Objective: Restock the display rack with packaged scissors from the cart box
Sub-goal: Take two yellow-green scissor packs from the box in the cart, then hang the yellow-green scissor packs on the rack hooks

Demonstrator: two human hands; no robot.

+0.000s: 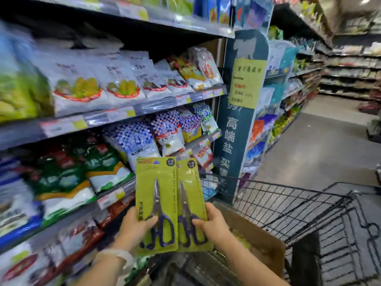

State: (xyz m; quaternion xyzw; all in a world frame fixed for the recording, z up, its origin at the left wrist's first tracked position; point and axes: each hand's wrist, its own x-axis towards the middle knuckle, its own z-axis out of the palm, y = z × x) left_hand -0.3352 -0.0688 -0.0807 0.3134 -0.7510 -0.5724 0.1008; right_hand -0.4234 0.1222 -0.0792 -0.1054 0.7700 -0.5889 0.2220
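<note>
Aisle cart (288, 203): cardboard box (257, 244) inside

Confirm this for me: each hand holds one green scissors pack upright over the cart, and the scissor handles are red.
Not quite. The head view shows the left hand gripping one green scissors pack and the right hand gripping the other pack, both upright over the cart. The handles are dark purple-blue, not red.

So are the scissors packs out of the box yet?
Out. The left hand and right hand each hold one pack upright above the cart's cardboard box.
</note>
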